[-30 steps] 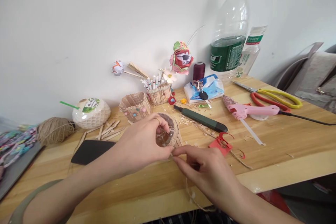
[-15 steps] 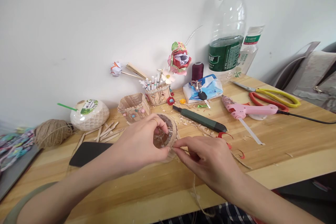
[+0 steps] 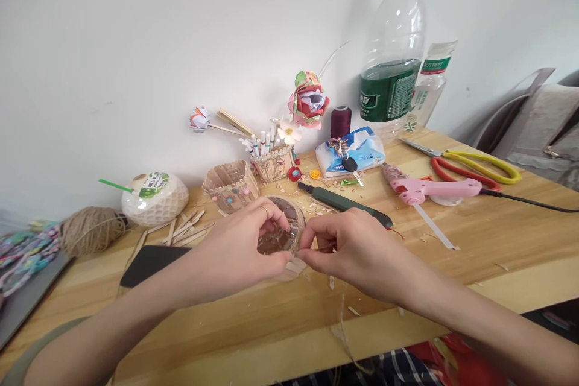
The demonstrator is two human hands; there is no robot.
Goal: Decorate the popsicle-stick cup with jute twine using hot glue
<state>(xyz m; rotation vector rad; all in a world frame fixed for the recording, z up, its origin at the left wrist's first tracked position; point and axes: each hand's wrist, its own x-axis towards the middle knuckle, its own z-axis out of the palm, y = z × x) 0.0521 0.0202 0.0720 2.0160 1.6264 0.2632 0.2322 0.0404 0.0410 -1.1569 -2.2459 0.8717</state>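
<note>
My left hand (image 3: 246, 244) grips the rim of a clear round plastic container (image 3: 289, 214), its fingers over the inside and the thumb at the near edge. Rows of jute twine (image 3: 299, 226) wrap around the container's rim, and pale wooden pieces (image 3: 289, 270) show below it. At the right side of the rim, my right hand (image 3: 350, 247) pinches the twine between thumb and forefinger. A loose twine end (image 3: 342, 325) hangs down past the table's front edge. The container's far-left side is hidden behind my left hand.
Behind stand a stick-covered container (image 3: 233, 187) and a marker holder (image 3: 274, 164). A utility knife (image 3: 346, 202), pink glue gun (image 3: 429, 188) and scissors (image 3: 470, 166) lie rightward. Leftward are a phone (image 3: 147, 265), craft sticks (image 3: 187, 229), twine ball (image 3: 93, 230) and coconut (image 3: 154, 196).
My right hand has shifted slightly up and turned, its fingers curling more as it pinches the twine by the rim. The left hand stays on the container.
</note>
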